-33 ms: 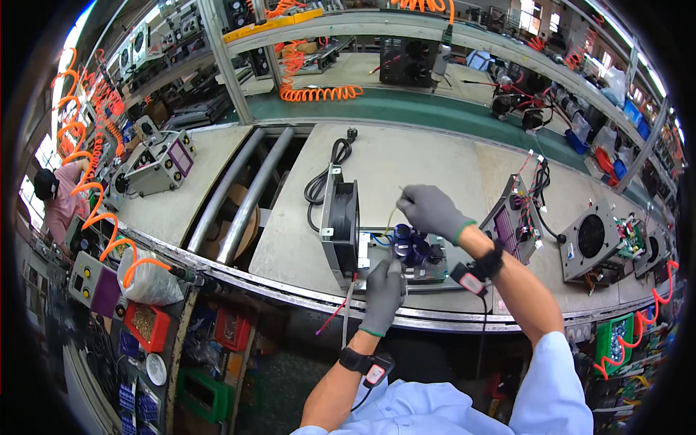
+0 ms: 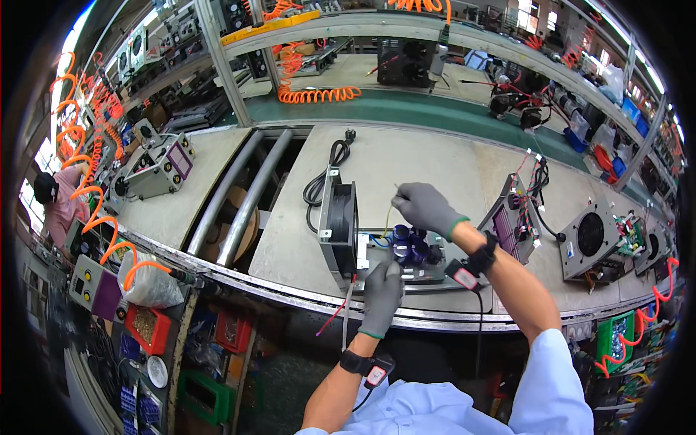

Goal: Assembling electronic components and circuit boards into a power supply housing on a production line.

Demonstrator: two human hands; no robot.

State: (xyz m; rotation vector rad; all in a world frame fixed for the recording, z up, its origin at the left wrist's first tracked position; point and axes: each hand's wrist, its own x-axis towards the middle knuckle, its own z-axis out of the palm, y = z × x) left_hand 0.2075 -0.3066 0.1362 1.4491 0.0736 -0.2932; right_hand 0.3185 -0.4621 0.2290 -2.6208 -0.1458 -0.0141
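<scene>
My right hand [image 2: 429, 209], in a grey glove, is raised over the far side of an open electrical unit. Its fingertips are pinched on a thin yellow-green wire [image 2: 388, 219] that runs down into the unit. At the near edge my left hand [image 2: 382, 299], gloved too, is closed with its fingers pointing at the parts; what it grips is hidden. The unit has a grey end panel with a black fan [image 2: 343, 225] standing upright on the left. Purple-topped round capacitors [image 2: 410, 246] stand on its base, beside a blue wire [image 2: 380, 238].
A coiled black power cable [image 2: 317, 185] lies behind the fan panel. Metal rollers [image 2: 246, 206] cross a gap on the left. Another panel [image 2: 512, 217] and a fan housing [image 2: 589, 239] stand right. A red parts bin [image 2: 147, 328] sits lower left; a person [image 2: 64, 196] works far left.
My right hand has shifted slightly left and down, still pinching the wire. My left hand stays almost in place.
</scene>
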